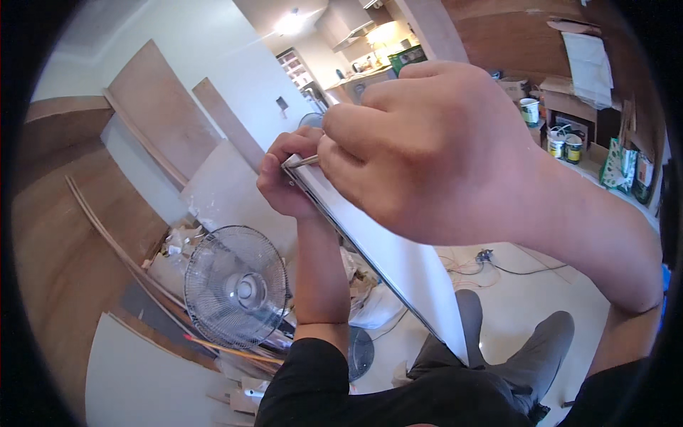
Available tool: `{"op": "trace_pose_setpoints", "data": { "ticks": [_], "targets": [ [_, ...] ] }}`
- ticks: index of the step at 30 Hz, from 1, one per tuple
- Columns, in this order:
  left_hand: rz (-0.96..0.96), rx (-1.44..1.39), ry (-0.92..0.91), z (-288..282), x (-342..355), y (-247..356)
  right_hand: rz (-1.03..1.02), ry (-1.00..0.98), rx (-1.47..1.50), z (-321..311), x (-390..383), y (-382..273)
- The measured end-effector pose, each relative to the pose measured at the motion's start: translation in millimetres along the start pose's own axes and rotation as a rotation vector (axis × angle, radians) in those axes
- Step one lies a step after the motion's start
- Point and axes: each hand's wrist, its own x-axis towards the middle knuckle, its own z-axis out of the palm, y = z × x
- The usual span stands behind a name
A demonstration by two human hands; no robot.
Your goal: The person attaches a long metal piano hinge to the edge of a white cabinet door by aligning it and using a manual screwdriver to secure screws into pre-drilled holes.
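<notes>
A long white panel with a thin dark and metallic edge slants from my lap up to the upper middle. My left hand grips its upper corner, fingers wrapped round the end and thumb beside the edge. My right hand is closed in front of the panel, its back toward me. From its fingers sticks out a thin metal rod, whose tip meets the panel's corner right by my left fingers. The rod's other end is hidden in my right fist.
A wire-caged fan stands at the left, close to my left forearm. Long wooden strips and boards lean behind it. A black cable lies on the floor. Paint cans and boxes stand at the right.
</notes>
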Motion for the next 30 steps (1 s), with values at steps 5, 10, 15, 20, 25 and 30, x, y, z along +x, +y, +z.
{"op": "trace_pose_setpoints", "data": {
  "ticks": [5,10,15,20,25,30],
  "targets": [
    [0.022,0.212,0.095,-13.6,-4.3,-2.8,0.023,0.086,0.055,-34.1,27.8,-12.9],
    [-0.029,0.259,0.026,-29.7,-6.7,-4.4,0.045,-0.019,0.074,-52.2,37.6,-3.4],
    [0.077,0.308,0.014,-0.3,-2.4,-18.5,0.061,-0.256,0.132,-63.8,47.3,12.9],
    [0.125,0.227,-0.073,15.6,6.5,-21.5,0.146,-0.568,0.332,-78.7,65.1,33.2],
    [0.161,0.390,-0.092,39.9,8.1,-22.9,0.284,-0.925,0.446,-92.4,96.1,38.2],
    [0.045,0.414,-0.179,52.3,17.2,-22.4,0.476,-1.213,0.246,-90.4,117.5,20.3]
  ]
}}
